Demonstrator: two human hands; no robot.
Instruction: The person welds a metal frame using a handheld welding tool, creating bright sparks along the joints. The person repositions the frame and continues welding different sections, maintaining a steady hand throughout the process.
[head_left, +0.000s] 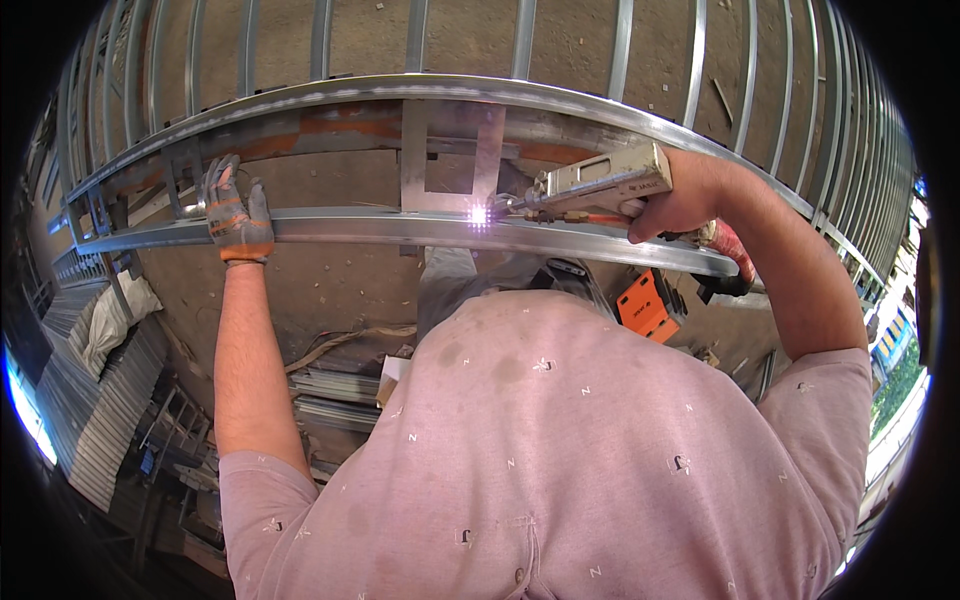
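My right hand (679, 199), bare, grips a handheld laser welding gun (611, 180) from the right. A bright spark glows at the gun's tip, where a metal plate with a square cutout (412, 169) meets the near metal rail (352, 229). My left hand (238, 217), in a grey and orange work glove, lies palm down across the same rail, well left of the spark. Its fingers stretch past the rail, with the thumb apart. Beyond the plate runs the frame's far rail (360, 88). A red-wrapped hose (733, 244) hangs behind the gun.
Upright metal bars (523, 37) extend from the far rail. An orange case (649, 307) sits low at right, near my body. Stacked metal lengths (337, 390), a white sack (120, 319) and corrugated sheets (120, 420) lie at left. The dirt floor (330, 277) shows below.
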